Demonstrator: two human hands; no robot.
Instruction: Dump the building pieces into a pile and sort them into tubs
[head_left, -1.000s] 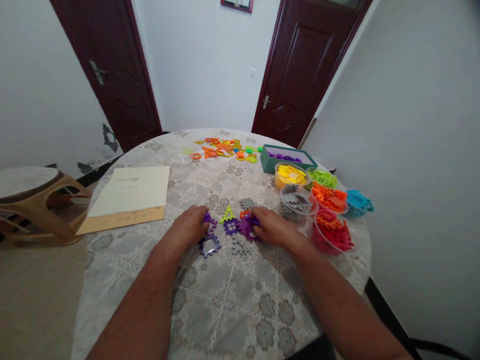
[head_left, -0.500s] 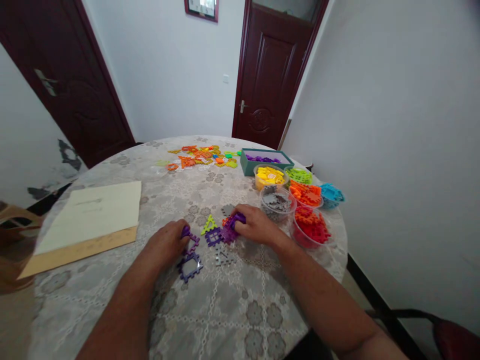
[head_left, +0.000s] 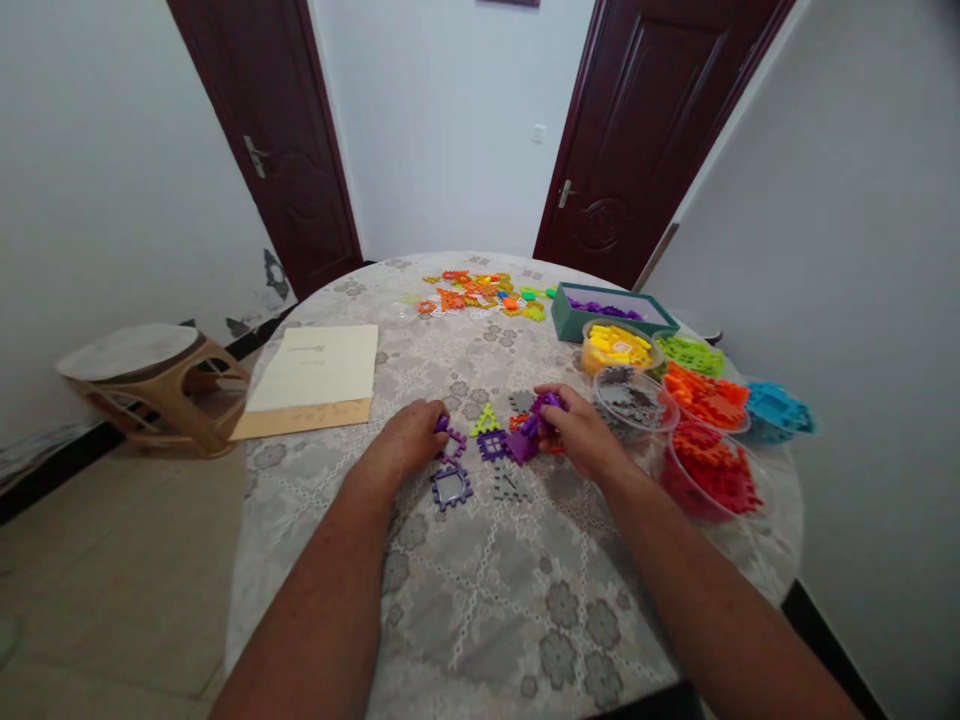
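My left hand (head_left: 411, 437) is closed on a purple piece (head_left: 442, 424), beside a purple frame piece (head_left: 453, 447) on the cloth. My right hand (head_left: 577, 425) grips several purple pieces (head_left: 541, 415) just over the table, left of the tub of grey pieces. Between the hands lie a yellow-green triangle (head_left: 486, 420), a dark purple window-shaped square (head_left: 493, 445) and a grey piece (head_left: 511, 485). Nearer to me is a dark purple square frame (head_left: 451, 487). Orange and grey pieces lie partly hidden by my right hand.
Tubs of yellow (head_left: 616, 346), grey (head_left: 636, 398), orange (head_left: 705, 397), red (head_left: 709, 475), green and blue pieces stand right. Behind them is a green box (head_left: 570, 322); loose pieces (head_left: 480, 292) lie at the far side. Paper (head_left: 319, 365) lies left; a stool (head_left: 135, 352) stands beyond.
The view has turned left, so the scene sits further right. My right hand has lifted and tilted the purple pieces slightly. My left hand stays beside the purple frame piece.
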